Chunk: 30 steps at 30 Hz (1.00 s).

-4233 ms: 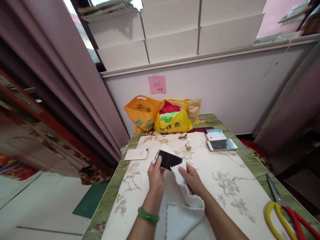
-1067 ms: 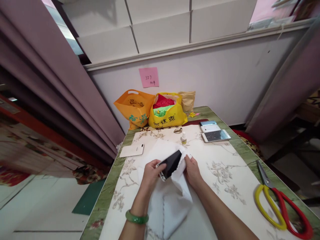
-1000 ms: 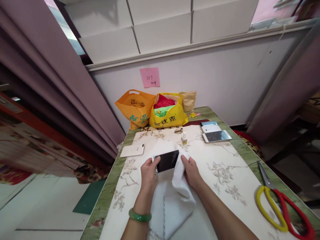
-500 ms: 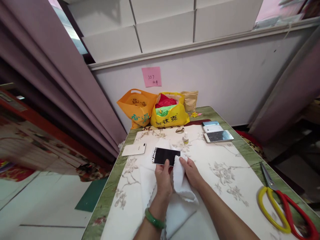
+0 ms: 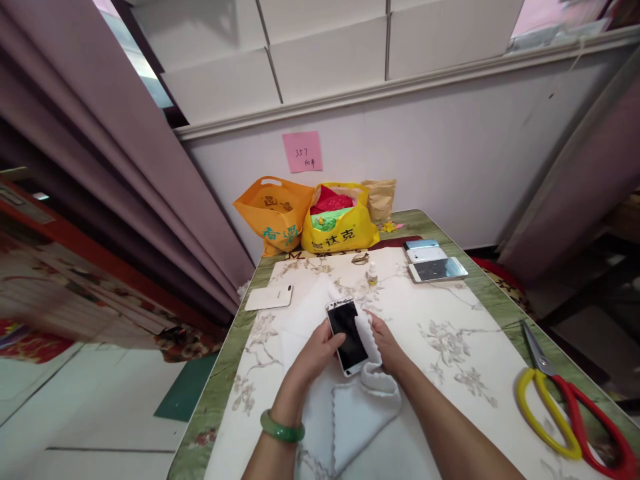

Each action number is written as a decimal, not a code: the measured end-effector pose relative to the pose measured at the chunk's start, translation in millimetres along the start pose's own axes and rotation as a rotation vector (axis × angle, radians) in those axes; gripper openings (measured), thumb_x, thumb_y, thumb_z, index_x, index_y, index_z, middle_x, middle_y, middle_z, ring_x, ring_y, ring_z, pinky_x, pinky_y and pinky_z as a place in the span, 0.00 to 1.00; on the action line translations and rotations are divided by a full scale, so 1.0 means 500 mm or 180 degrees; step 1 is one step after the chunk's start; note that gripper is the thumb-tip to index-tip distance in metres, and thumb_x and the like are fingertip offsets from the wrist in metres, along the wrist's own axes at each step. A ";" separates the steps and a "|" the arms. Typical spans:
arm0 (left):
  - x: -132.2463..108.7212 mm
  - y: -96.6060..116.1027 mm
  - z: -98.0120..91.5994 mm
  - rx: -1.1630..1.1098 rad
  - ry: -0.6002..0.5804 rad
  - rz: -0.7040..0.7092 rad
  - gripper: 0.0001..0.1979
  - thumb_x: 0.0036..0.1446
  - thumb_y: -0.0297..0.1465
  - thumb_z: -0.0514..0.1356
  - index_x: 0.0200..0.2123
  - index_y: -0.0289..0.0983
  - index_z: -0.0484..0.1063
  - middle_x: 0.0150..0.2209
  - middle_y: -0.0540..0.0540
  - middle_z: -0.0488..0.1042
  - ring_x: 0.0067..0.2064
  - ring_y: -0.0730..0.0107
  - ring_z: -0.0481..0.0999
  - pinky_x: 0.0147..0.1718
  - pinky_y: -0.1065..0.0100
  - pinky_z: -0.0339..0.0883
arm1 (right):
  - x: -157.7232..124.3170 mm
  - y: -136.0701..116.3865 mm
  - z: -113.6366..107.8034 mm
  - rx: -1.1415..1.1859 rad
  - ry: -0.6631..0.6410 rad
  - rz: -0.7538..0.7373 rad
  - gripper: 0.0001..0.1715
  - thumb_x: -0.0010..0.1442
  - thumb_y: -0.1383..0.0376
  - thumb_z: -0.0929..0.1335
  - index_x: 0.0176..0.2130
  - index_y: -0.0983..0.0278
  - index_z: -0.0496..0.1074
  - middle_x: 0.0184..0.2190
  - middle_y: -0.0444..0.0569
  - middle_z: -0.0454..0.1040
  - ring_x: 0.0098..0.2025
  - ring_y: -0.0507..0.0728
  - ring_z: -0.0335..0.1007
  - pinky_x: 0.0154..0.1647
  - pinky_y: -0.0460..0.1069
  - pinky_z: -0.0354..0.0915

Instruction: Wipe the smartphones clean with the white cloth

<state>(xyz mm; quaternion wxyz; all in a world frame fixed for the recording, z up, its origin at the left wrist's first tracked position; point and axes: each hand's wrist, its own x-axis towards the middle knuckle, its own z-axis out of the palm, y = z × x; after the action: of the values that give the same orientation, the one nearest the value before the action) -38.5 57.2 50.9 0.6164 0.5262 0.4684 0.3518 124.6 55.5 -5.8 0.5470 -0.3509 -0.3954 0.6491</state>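
Observation:
A white-framed phone [image 5: 349, 337] with a black screen is tilted nearly upright over the middle of the table. My left hand [image 5: 317, 348] grips its left edge, thumb over the screen. At the phone's right edge, my right hand [image 5: 386, 340] holds a white scalloped cloth [image 5: 363, 413], which touches the phone and hangs down over the table; some fingertips are hidden behind the cloth. A green bangle circles my left wrist. To the left lies a white phone back cover [image 5: 269, 298]. A small bottle [image 5: 372, 273] stands beyond the phone.
Other phones [image 5: 439, 269] lie at the back right. Large scissors [image 5: 550, 387] with yellow and red handles lie at the right edge. Orange [image 5: 275, 210] and yellow bags [image 5: 340, 237], a brown pouch [image 5: 381, 199] and glasses [image 5: 360, 259] are at the back.
The phone has turned from lying crosswise to nearly lengthwise. My left hand has shifted to its left side, and the cloth in my right hand now runs along its right edge.

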 end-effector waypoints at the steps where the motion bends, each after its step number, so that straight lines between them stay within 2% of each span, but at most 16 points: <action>1: -0.002 0.002 -0.001 0.0079 -0.0123 -0.0018 0.16 0.49 0.32 0.65 0.43 0.36 0.73 0.35 0.46 0.77 0.34 0.64 0.73 0.29 0.70 0.64 | 0.000 0.003 -0.001 0.0029 0.0035 0.0020 0.19 0.54 0.50 0.71 0.34 0.63 0.68 0.25 0.40 0.69 0.28 0.52 0.63 0.30 0.46 0.62; 5: -0.011 0.015 -0.005 0.0388 -0.0524 -0.0230 0.15 0.50 0.33 0.63 0.43 0.37 0.72 0.33 0.47 0.75 0.29 0.66 0.72 0.23 0.71 0.62 | -0.002 0.001 0.005 0.0243 0.0249 0.0053 0.19 0.54 0.51 0.71 0.34 0.62 0.67 0.24 0.39 0.70 0.27 0.52 0.64 0.30 0.46 0.62; 8: -0.010 0.019 -0.001 0.0453 -0.0502 -0.0357 0.15 0.48 0.34 0.64 0.40 0.36 0.72 0.29 0.48 0.74 0.25 0.69 0.71 0.18 0.72 0.60 | -0.003 -0.007 0.013 0.0363 0.0334 0.0132 0.19 0.55 0.50 0.70 0.37 0.62 0.68 0.26 0.41 0.72 0.27 0.52 0.65 0.30 0.46 0.63; 11: -0.001 0.018 0.012 0.0153 -0.0115 -0.0312 0.15 0.45 0.36 0.66 0.35 0.35 0.72 0.26 0.49 0.73 0.23 0.69 0.71 0.17 0.72 0.61 | 0.002 -0.005 0.014 0.0202 0.0322 0.0215 0.22 0.53 0.49 0.71 0.38 0.63 0.68 0.25 0.41 0.71 0.26 0.52 0.64 0.27 0.46 0.62; 15: 0.016 0.021 0.026 -0.0468 0.0543 -0.0115 0.19 0.42 0.39 0.67 0.37 0.34 0.72 0.26 0.47 0.76 0.24 0.67 0.73 0.18 0.70 0.65 | 0.013 0.007 0.003 -0.0377 0.0174 -0.0008 0.23 0.53 0.47 0.70 0.37 0.63 0.69 0.27 0.43 0.73 0.28 0.53 0.66 0.31 0.48 0.64; 18: 0.025 0.027 0.025 -0.0783 0.1025 0.0015 0.20 0.41 0.39 0.69 0.37 0.34 0.73 0.27 0.48 0.76 0.24 0.68 0.73 0.21 0.68 0.68 | 0.017 0.008 -0.005 -0.0551 0.0121 -0.0037 0.25 0.54 0.46 0.69 0.40 0.63 0.70 0.32 0.45 0.76 0.32 0.56 0.69 0.34 0.49 0.66; 22: 0.033 0.021 0.017 -0.1203 0.1584 0.0253 0.21 0.39 0.38 0.71 0.36 0.34 0.73 0.28 0.48 0.77 0.27 0.69 0.74 0.25 0.67 0.70 | 0.016 0.007 -0.008 -0.0652 0.0188 -0.0011 0.25 0.53 0.47 0.70 0.41 0.64 0.71 0.32 0.47 0.77 0.34 0.58 0.70 0.35 0.50 0.66; 25: 0.039 0.005 0.014 -0.1559 0.1854 0.0369 0.21 0.39 0.36 0.72 0.38 0.35 0.73 0.34 0.47 0.78 0.31 0.70 0.76 0.29 0.69 0.70 | 0.016 0.012 -0.010 -0.0649 0.0298 -0.0053 0.25 0.52 0.49 0.71 0.42 0.64 0.73 0.33 0.48 0.78 0.34 0.59 0.71 0.35 0.50 0.67; 28: 0.045 -0.010 0.011 -0.2015 0.2025 0.0358 0.16 0.43 0.32 0.70 0.36 0.36 0.73 0.32 0.50 0.78 0.29 0.74 0.76 0.29 0.72 0.69 | 0.014 0.017 -0.024 -0.0696 0.0568 -0.0093 0.26 0.56 0.48 0.69 0.45 0.64 0.73 0.32 0.48 0.78 0.32 0.59 0.72 0.32 0.51 0.67; 30: 0.049 -0.017 0.007 -0.2484 0.2116 0.0201 0.12 0.47 0.30 0.67 0.36 0.36 0.73 0.31 0.51 0.79 0.30 0.73 0.77 0.31 0.71 0.70 | 0.010 0.017 -0.041 -0.1153 0.0748 -0.0364 0.24 0.60 0.49 0.66 0.47 0.63 0.72 0.33 0.49 0.78 0.33 0.59 0.73 0.32 0.51 0.69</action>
<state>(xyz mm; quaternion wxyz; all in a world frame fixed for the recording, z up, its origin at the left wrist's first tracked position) -27.8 77.0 37.4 0.5738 0.1306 0.4568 0.6671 138.3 62.5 -22.6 0.5533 -0.4937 -0.4583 0.4900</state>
